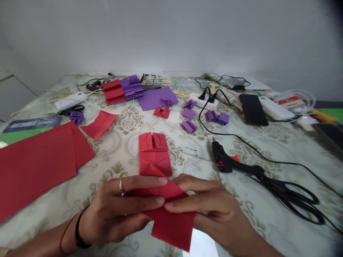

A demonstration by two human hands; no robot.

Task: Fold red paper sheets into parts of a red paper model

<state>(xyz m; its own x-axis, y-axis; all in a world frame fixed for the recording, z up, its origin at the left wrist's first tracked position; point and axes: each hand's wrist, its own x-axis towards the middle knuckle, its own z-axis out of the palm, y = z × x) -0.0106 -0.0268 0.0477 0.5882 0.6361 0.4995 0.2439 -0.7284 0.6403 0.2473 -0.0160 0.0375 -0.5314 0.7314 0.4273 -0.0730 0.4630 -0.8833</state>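
Note:
Both my hands pinch a small red paper square (173,223) low in the middle of the view. My left hand (120,208), a ring on one finger and a black band at the wrist, presses its fingers along the fold from the left. From the right, my right hand (211,210) closes on the same paper, and the fingertips of both hands meet at its middle. Just beyond them several folded red pieces (154,153) lie flat on the patterned tablecloth (118,142).
Large red sheets (37,164) lie at the left. A black glue gun (227,162) and black scissors (292,194) sit right of my hands, with a cord trailing back. Further off are purple folded pieces (189,125), a purple sheet (157,97), a power strip (202,101) and a phone (252,109).

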